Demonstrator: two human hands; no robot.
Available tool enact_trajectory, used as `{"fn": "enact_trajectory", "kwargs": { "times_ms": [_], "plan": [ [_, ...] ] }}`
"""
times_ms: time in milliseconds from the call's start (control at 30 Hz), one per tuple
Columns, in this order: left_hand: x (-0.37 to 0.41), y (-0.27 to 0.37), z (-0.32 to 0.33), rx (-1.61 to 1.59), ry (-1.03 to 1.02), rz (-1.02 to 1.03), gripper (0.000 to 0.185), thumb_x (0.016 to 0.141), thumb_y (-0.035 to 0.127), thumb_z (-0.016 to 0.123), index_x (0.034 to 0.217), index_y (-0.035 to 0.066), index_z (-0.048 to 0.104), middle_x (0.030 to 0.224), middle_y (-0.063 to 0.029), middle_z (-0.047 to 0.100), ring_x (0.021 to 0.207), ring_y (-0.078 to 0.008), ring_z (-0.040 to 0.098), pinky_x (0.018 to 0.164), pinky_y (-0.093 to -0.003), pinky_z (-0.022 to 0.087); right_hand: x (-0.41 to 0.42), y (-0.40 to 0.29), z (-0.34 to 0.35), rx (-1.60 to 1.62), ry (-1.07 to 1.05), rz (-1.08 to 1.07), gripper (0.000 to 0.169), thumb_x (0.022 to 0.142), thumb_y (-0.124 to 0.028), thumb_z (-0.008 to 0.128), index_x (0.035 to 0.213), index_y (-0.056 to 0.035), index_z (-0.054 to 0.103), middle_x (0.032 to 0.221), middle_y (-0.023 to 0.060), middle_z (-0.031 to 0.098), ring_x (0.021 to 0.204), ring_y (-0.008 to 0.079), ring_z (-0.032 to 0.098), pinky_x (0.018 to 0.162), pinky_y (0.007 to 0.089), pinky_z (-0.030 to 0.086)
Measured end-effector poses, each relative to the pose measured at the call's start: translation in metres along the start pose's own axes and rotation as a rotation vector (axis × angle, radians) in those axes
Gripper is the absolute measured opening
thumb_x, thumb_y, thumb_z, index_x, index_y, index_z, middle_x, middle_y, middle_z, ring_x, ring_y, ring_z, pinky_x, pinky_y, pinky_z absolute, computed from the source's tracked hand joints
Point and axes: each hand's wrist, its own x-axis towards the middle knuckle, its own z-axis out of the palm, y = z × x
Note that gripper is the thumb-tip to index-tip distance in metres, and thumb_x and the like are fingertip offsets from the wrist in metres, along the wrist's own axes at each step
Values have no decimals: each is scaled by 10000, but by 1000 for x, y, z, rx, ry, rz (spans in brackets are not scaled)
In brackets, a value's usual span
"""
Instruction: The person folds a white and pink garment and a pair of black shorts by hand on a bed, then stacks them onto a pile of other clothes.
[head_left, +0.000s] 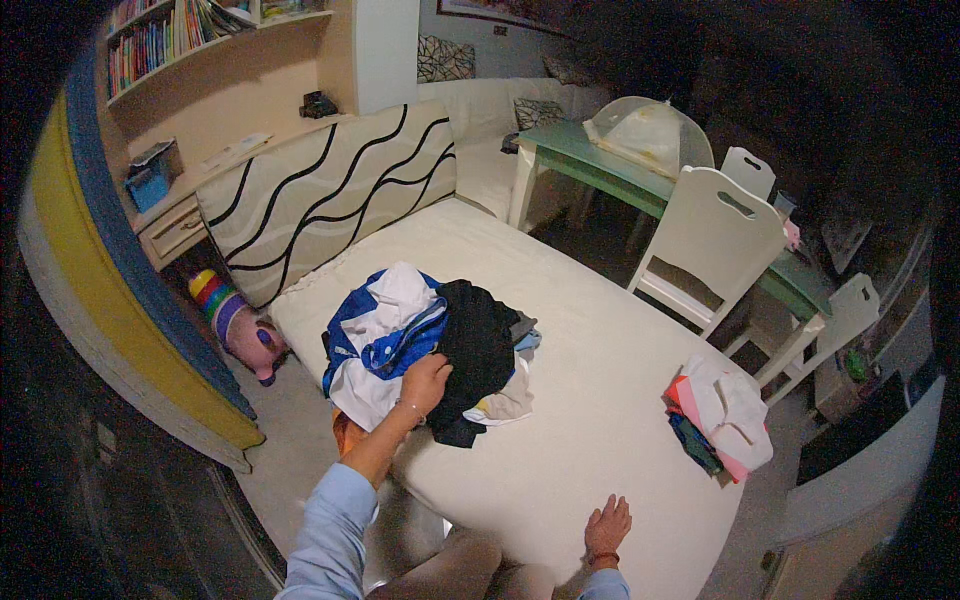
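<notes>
A loose heap of clothes lies on a cream-covered bed (592, 360) before me. In it are a blue-and-white garment (401, 341), a black garment (480, 345) and a beige piece (514, 394) at the right edge. My left hand (426, 384) reaches into the front of the heap, its fingers curled on the near left edge of the black garment; the fingertips are partly hidden. An orange cloth (347, 433) hangs at the bed's edge, beside my left forearm. Away from the heap, my right hand (607, 529) rests on the bed cover, fingers spread and nothing in it.
Pink, white and dark garments (724, 420) lie at the bed's right edge. A patterned backrest cushion (330, 202) stands along the far left side. Beyond are a green-topped table (562, 146) with a mesh food cover (652, 135) and white chairs (712, 232). A plush toy (240, 326) sits on the floor.
</notes>
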Motion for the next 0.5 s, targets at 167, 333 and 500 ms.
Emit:
{"fn": "enact_trajectory", "kwargs": {
  "times_ms": [167, 333, 500],
  "plan": [
    [-25, 95, -9, -465, -250, 28, 199, 845, 170, 648, 913, -17, 637, 962, -139, 629, 937, -269, 612, 858, -342, 475, -30, -23, -32, 26, -98, 63, 572, 874, -265, 562, 1368, -3, 443, 1440, 214, 367, 1348, 372, 317, 1096, 542, 231],
    [-104, 164, 13, -706, -336, 169, 235, 861, 139, 652, 1006, -41, 611, 1293, -157, 501, 1168, -265, 517, 984, -319, 408, -57, -19, -26, 75, -57, -277, 426, 837, -211, 599, 1182, 36, 558, 1191, 250, 576, 1087, 422, 544, 932, 517, 436],
    [-187, 184, 59, -1343, -616, -222, 312, 947, 138, 582, 1204, -35, 550, 1404, -137, 441, 1274, -174, 413, 1048, -311, 353, -85, -78, -65, 1041, -222, 25, 483, 890, -319, 617, 1261, -18, 551, 1227, 144, 609, 1114, 297, 579, 951, 410, 475]
  ]
}}
